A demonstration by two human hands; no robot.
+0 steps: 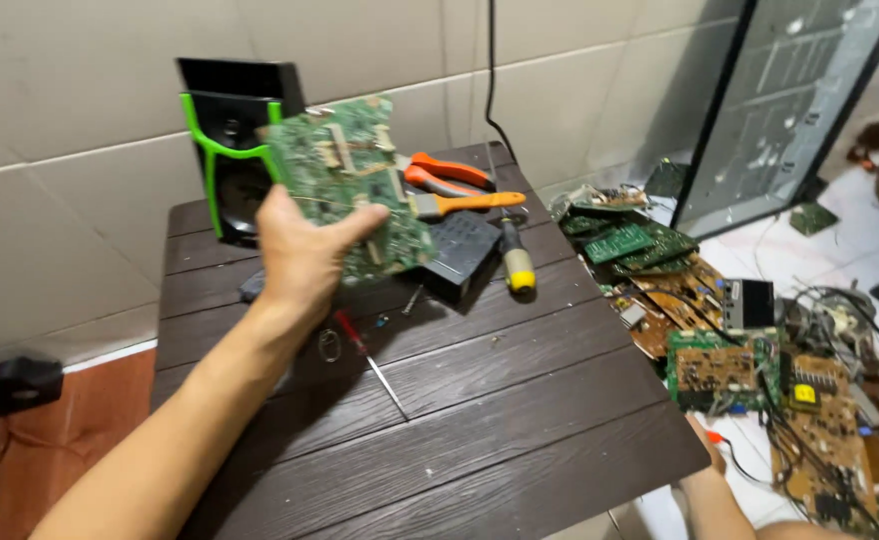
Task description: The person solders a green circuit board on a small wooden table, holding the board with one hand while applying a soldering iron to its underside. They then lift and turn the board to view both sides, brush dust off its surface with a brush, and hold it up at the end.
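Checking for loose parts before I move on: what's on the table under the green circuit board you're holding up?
Under the green circuit board, held in the left hand, a black box and a red-handled screwdriver lie on the dark table. Whatever lies directly behind the board is hidden.

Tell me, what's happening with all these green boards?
A person's left hand holds up a green rectangular circuit board above a dark brown slatted wooden table. A red-handled screwdriver and orange-handled pliers lie on it. More circuit boards are heaped on the floor, where the right hand reaches.
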